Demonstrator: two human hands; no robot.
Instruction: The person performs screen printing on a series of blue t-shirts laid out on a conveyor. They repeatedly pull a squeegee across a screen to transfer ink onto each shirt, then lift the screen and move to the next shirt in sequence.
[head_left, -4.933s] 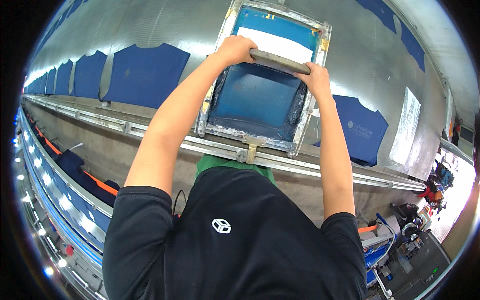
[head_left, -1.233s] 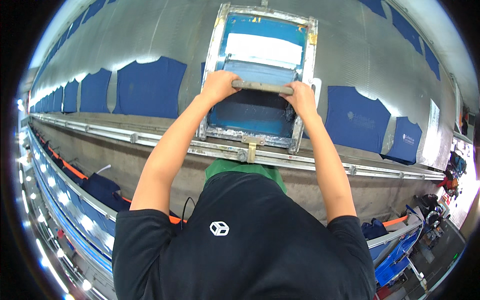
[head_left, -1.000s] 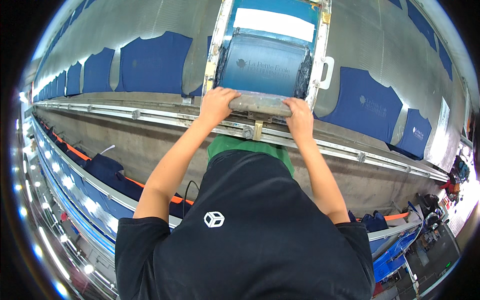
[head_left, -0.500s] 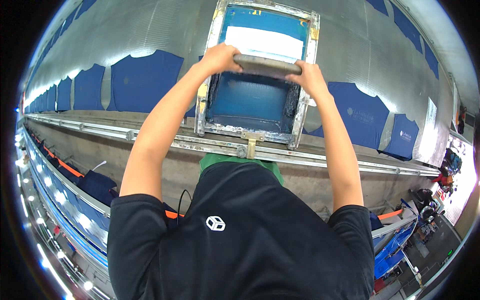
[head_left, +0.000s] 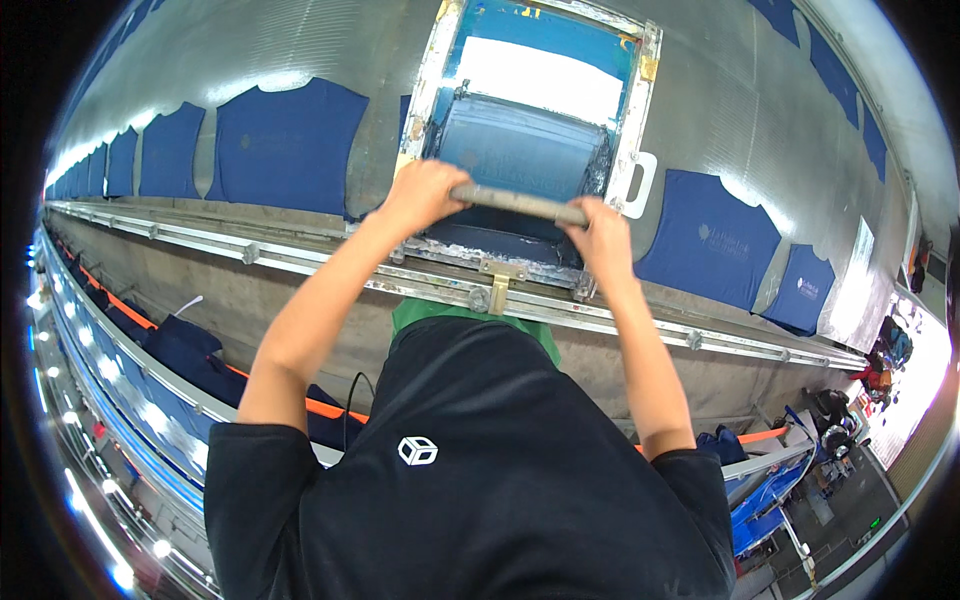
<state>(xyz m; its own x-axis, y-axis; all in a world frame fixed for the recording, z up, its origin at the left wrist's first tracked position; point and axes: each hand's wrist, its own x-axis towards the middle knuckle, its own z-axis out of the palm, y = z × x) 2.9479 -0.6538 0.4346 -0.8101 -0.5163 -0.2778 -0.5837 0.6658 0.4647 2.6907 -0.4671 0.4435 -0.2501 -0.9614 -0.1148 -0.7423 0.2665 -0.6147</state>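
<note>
My left hand [head_left: 425,190] grips the left end of a grey squeegee bar [head_left: 515,202], and my right hand [head_left: 595,230] grips its right end. The bar lies across the lower part of a printing screen [head_left: 520,150] with blue mesh and dark ink, in a scuffed metal frame [head_left: 647,80] with a white strip near the top. A white handle [head_left: 640,185] stands out on the frame's right. Navy fabric pieces [head_left: 285,140] lie either side of the frame, those on the right [head_left: 712,255] with pale printed marks.
The long metal table [head_left: 350,50] carries more navy pieces along both edges. A rail [head_left: 650,325] runs along its near edge. Behind me are another railed table [head_left: 160,380] with dark cloth and an orange strip. Assorted items [head_left: 880,370] are piled at the far right.
Since half a second ago both hands and the bar have moved down the screen toward me, having been higher up near the white strip. Over the earlier frames they alternate between high and low positions.
</note>
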